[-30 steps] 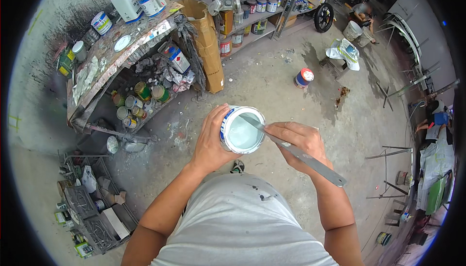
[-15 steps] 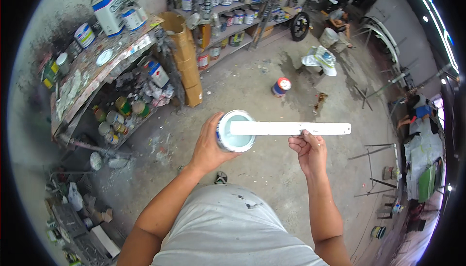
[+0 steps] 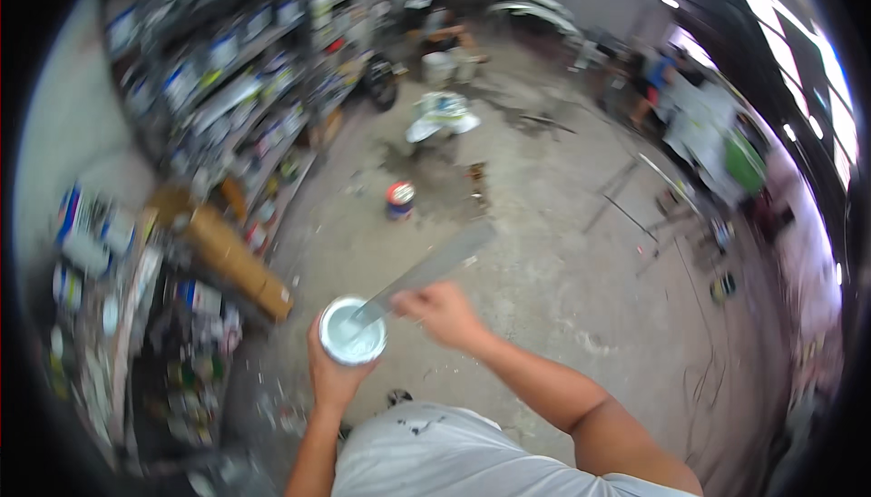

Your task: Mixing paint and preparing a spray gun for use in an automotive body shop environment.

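My left hand [image 3: 332, 374] is wrapped round an open paint can [image 3: 356, 362], which holds pale blue-green liquid paint [image 3: 365, 344]. A long flat stirring stick [image 3: 437, 263] stands tilted in the can, its lower end in the paint and its upper end slanting away to the right. Beside the can, my right hand [image 3: 440, 311] has its fingers closed at the stick's lower half. Motion blurs the right fingers and the stick, so the exact grip is unclear.
A red-and-blue can [image 3: 400, 200] stands on the floor ahead. Shelves of cans [image 3: 245, 70] and an upright cardboard piece [image 3: 238, 259] are at the left, beside a cluttered bench [image 3: 136, 315]. A person [image 3: 446, 39] sits far ahead; another person [image 3: 651, 84] is at far right.
The view has swung right. The stick has gone from lying level over the can to slanting steeply into the paint. My right hand has come close to the can.
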Demonstrator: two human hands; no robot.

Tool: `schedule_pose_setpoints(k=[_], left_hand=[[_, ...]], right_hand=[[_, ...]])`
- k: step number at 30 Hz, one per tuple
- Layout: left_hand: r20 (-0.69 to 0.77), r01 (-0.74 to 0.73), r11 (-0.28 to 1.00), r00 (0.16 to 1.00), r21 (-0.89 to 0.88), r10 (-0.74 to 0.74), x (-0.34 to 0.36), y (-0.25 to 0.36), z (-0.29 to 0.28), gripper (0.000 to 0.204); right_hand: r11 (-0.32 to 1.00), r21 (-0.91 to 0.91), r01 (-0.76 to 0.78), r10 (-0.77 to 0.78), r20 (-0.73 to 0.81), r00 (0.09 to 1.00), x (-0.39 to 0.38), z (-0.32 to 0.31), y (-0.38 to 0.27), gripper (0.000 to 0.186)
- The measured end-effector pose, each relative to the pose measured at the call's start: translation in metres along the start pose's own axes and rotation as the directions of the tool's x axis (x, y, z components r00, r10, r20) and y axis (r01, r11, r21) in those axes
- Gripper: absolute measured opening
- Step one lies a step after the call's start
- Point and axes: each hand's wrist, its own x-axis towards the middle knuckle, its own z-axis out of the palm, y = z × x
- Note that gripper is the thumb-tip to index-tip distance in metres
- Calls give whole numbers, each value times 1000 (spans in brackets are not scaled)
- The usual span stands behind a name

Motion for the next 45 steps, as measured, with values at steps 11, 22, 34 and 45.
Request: schedule_pose_setpoints(k=[11,22,34,45], left_hand=[[200,-102,994,975,34,94,8,-4,11,118],[395,-195,980,898,-38,194,29,-14,-19,117],[482,-243,943,813,-228,326,34,-30,-27,114],[447,-267,940,829,-213,337,38,-10,-13,113]], right_hand=[[987,-160,33,-48,-89,995,-4,32,-18,43],[946,-317,-67,16,-163,987,-38,41,-55,36],[889,-422,-176,149,-96,984,-61,56,-81,32],[876,-447,-182,162,-84,983,-66,33,-60,20]])
